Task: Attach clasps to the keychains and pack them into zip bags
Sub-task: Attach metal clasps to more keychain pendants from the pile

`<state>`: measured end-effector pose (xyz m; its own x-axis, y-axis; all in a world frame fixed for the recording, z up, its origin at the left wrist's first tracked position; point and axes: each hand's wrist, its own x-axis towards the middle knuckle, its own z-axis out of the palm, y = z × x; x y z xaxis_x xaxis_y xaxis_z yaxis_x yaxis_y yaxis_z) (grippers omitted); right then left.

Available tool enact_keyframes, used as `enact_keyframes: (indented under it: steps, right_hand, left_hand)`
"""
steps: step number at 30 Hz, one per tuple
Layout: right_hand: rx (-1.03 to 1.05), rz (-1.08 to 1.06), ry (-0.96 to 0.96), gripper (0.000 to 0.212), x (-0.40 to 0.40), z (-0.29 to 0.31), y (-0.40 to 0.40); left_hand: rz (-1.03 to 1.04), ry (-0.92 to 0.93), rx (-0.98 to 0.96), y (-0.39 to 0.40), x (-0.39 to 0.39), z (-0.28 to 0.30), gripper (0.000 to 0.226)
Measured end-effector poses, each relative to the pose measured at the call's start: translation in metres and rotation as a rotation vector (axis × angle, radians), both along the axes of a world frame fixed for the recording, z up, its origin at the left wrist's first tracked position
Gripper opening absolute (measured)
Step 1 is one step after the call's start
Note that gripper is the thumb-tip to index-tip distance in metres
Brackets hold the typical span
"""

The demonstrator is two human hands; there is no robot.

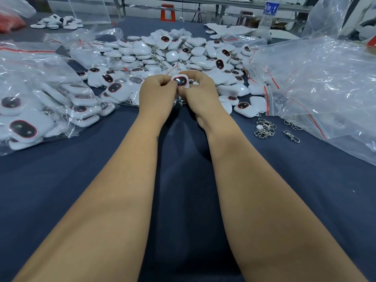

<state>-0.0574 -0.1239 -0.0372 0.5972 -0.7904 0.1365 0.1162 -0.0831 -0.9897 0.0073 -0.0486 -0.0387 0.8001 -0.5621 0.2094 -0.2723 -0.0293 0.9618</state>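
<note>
Both hands met at the table's (81, 190) middle, just near of the keychain pile (179, 51). The left hand (157, 94) and right hand (200, 90) pinched one keychain (180, 81) with curled fingers, its dark oval face toward the camera, long axis left-right. Loose clasps (265, 128) lay to the right.

Clasp at keychain (180, 81): hidden behind fingers.
Bottle (268, 16) top: cut off by frame edge.
Bottle label: illegible.
</note>
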Motion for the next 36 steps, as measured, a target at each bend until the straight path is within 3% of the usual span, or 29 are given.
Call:
enact_keyframes:
  steps: [14,36]
  right_hand:
    - [0.061,0.038,0.003,0.023,-0.0031,0.006,0.0]
    - [0.022,0.042,0.027,0.032,-0.004,0.0068,0.0041]
  left_hand:
    - [-0.007,-0.058,0.017,-0.0036,0.0032,-0.002,0.02]
    - [0.0,-0.051,0.051,-0.0034,0.003,-0.0014,0.017]
